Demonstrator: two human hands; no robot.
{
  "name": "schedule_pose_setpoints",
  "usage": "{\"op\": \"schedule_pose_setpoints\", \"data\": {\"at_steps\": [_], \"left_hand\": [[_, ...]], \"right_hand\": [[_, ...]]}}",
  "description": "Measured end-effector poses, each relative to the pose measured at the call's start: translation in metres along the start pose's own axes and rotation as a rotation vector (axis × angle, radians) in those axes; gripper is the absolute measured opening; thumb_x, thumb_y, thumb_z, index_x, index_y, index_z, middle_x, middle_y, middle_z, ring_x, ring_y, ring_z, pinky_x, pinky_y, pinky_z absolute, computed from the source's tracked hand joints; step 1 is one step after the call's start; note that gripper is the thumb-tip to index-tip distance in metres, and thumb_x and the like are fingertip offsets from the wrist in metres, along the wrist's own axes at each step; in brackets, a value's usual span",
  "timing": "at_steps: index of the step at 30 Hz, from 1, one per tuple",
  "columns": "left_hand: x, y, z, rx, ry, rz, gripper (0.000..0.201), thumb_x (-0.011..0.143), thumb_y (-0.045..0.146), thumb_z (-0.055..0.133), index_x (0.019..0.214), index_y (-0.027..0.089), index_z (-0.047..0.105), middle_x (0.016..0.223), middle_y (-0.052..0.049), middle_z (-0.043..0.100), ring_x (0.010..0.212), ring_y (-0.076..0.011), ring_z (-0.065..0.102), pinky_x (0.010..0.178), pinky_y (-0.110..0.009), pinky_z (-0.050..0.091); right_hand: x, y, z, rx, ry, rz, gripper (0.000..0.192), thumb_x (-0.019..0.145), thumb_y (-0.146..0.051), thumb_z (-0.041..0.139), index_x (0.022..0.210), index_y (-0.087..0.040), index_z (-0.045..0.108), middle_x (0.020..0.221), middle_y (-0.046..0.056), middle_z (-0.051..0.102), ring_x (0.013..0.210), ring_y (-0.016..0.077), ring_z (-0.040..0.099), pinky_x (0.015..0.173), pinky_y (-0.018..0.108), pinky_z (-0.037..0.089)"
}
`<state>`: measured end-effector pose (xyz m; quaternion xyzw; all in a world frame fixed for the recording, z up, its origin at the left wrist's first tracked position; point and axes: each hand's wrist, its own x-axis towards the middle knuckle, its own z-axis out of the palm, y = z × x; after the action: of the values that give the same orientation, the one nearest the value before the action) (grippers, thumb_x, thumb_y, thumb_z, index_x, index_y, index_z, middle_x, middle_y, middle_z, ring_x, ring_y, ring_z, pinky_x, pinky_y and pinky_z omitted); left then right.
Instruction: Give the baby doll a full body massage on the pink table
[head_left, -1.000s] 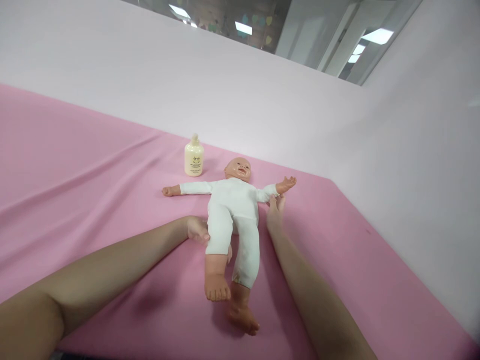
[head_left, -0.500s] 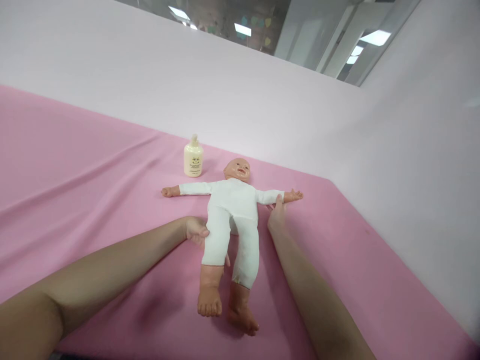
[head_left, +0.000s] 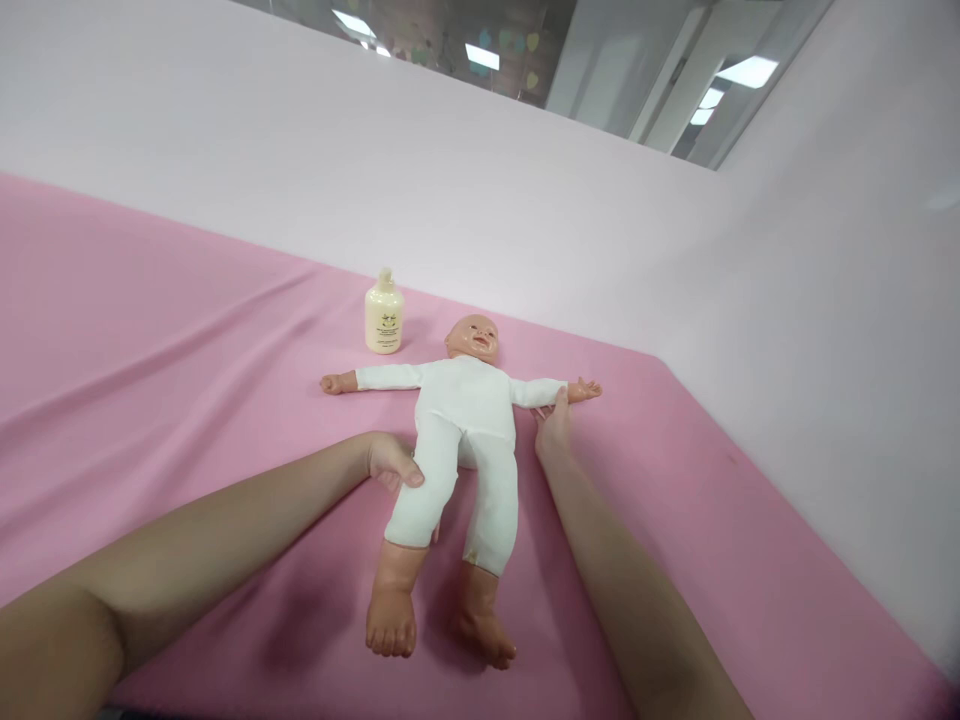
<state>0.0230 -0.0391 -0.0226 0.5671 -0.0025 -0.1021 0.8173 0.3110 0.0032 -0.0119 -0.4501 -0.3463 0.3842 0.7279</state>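
Observation:
A baby doll (head_left: 469, 400) with a white cloth body lies on its back on the pink sheet (head_left: 247, 560), head away from me and arms spread wide. My left hand (head_left: 394, 462) is closed round the doll's leg on the left of the view (head_left: 424, 485); the thumb lies on top and the other fingers pass mostly hidden underneath. That leg is raised off the sheet. At the doll's arm on the right (head_left: 538, 392), my right hand (head_left: 553, 420) grips just above the wrist, thumb uppermost and fingers partly hidden below.
A cream pump bottle (head_left: 384, 318) stands upright beyond the doll's arm on the left. Behind the sheet rises a white wall (head_left: 300, 140) with a window (head_left: 517, 60) in it, and another white wall (head_left: 847, 350) runs along the right.
The leg in my left hand has swung outward to the left, its foot moving left and slightly nearer to me. My right hand still grips the arm, almost unmoved.

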Motion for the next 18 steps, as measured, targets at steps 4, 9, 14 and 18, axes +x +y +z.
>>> {"op": "schedule_pose_setpoints", "data": {"at_steps": [4, 9, 14, 18], "left_hand": [[-0.003, -0.002, -0.002, -0.029, 0.021, -0.081, 0.054, 0.074, 0.047, 0.079, 0.113, 0.009, 0.075, 0.111, -0.014, 0.077, 0.117, -0.0381, 0.067, 0.103, -0.05, 0.053], [-0.008, -0.012, -0.009, -0.037, 0.192, -0.127, 0.05, 0.067, 0.036, 0.087, 0.112, 0.019, 0.075, 0.104, -0.006, 0.079, 0.109, -0.0316, 0.072, 0.104, -0.047, 0.054], [-0.007, -0.008, -0.005, -0.017, 0.205, -0.162, 0.049, 0.068, 0.038, 0.086, 0.112, 0.019, 0.074, 0.103, -0.005, 0.079, 0.11, -0.0319, 0.071, 0.102, -0.048, 0.055], [-0.001, 0.008, 0.01, -0.011, 0.119, -0.146, 0.048, 0.074, 0.036, 0.081, 0.118, 0.019, 0.071, 0.105, -0.005, 0.077, 0.113, -0.0323, 0.07, 0.097, -0.047, 0.057]], "right_hand": [[-0.002, -0.003, 0.001, 0.018, -0.009, 0.013, 0.076, 0.094, -0.047, 0.049, 0.161, -0.037, 0.014, 0.163, 0.009, 0.033, 0.131, 0.0215, 0.056, 0.099, 0.042, 0.052], [-0.004, -0.005, 0.003, 0.033, 0.001, 0.007, 0.078, 0.092, -0.048, 0.051, 0.161, -0.036, 0.015, 0.164, 0.009, 0.03, 0.131, 0.0221, 0.055, 0.097, 0.041, 0.053], [-0.002, -0.003, 0.001, 0.036, 0.008, 0.012, 0.078, 0.092, -0.049, 0.051, 0.16, -0.037, 0.016, 0.164, 0.009, 0.032, 0.132, 0.0221, 0.056, 0.096, 0.04, 0.054], [0.002, 0.002, -0.001, 0.03, 0.015, 0.014, 0.078, 0.09, -0.052, 0.051, 0.16, -0.039, 0.018, 0.161, 0.009, 0.037, 0.133, 0.0236, 0.056, 0.097, 0.044, 0.054]]}}
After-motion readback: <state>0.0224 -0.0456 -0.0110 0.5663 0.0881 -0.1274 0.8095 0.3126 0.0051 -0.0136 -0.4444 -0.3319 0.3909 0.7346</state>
